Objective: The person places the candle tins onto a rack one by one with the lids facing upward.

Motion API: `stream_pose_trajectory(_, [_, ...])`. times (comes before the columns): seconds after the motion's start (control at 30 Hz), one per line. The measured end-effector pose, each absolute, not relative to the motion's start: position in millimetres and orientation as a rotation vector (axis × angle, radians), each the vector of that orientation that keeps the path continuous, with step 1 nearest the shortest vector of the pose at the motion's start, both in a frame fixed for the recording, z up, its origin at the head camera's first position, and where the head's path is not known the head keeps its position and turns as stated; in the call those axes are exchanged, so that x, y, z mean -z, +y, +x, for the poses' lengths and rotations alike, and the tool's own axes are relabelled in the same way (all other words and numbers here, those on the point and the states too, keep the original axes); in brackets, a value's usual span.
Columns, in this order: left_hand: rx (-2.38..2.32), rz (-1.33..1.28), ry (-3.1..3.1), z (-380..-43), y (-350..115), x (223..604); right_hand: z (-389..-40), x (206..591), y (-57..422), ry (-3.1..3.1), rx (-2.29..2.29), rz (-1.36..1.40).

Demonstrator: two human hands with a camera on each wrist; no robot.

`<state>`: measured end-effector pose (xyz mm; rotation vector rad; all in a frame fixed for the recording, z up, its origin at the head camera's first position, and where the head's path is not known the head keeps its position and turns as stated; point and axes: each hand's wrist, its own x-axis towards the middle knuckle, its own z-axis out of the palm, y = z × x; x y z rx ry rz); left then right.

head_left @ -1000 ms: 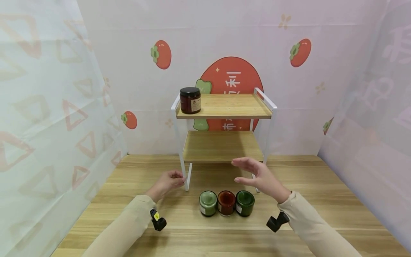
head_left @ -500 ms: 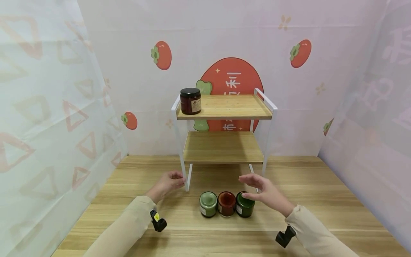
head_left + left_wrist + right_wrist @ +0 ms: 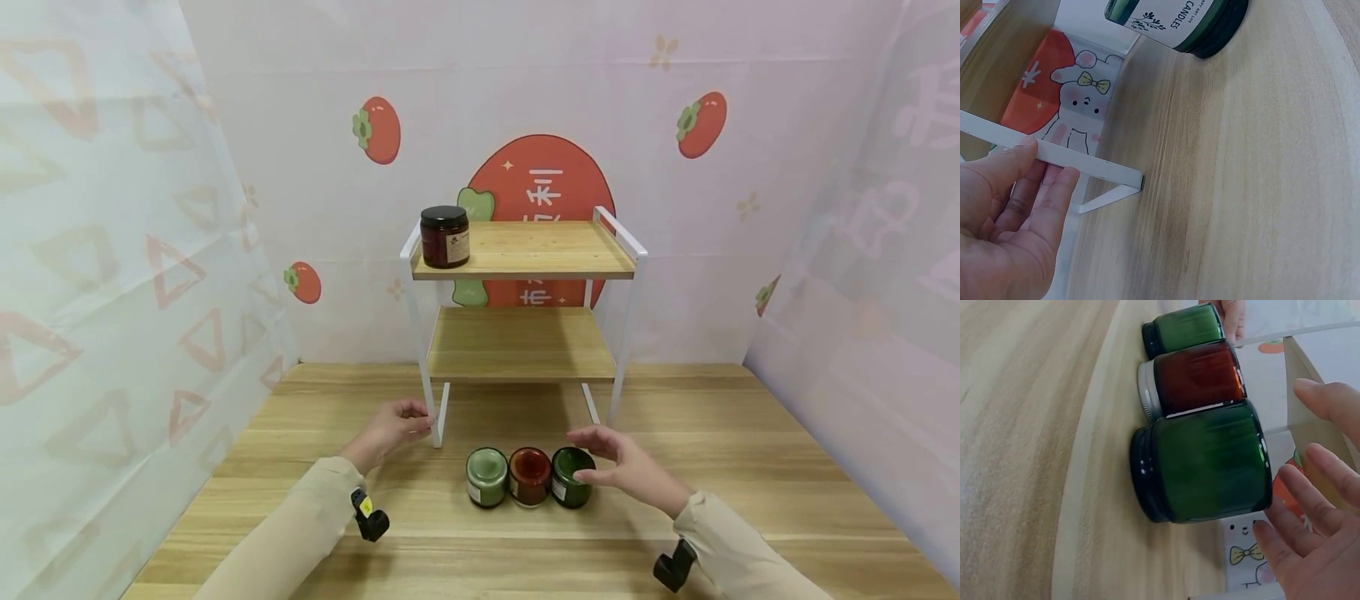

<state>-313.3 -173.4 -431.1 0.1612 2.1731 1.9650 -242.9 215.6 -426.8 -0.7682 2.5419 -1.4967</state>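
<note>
My left hand (image 3: 390, 433) pinches the front left leg (image 3: 1094, 165) of a white-framed wooden shelf between thumb and fingers. Three glass candle jars stand upside down on their lids in a row before the shelf: light green (image 3: 486, 479), red-brown (image 3: 529, 479) and dark green (image 3: 566, 493). My right hand (image 3: 633, 472) is at the dark green jar, thumb and fingers spread over its right side. In the right wrist view the fingers are straight, close to the upturned base of the dark green candle jar (image 3: 1213, 465). Part of a "CANDLES" label (image 3: 1175, 15) shows in the left wrist view.
A dark brown jar (image 3: 445, 237) with a black lid stands at the left end of the top shelf board (image 3: 540, 246). Below it is a second board (image 3: 521, 342). The wooden table (image 3: 450, 558) is walled by printed cloth (image 3: 300, 167).
My right hand has come down and slightly right, from in front of the lower shelf to the dark green candle jar. The left hand has stayed on the shelf leg.
</note>
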Motion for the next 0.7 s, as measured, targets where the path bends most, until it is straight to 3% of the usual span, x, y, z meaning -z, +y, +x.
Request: stream_pose_trajectory(0.7, [-1.966,0.166,2.170,-313.2,-173.4,430.5,-247.8,443.2,221.2,2.532,1.461,-0.773])
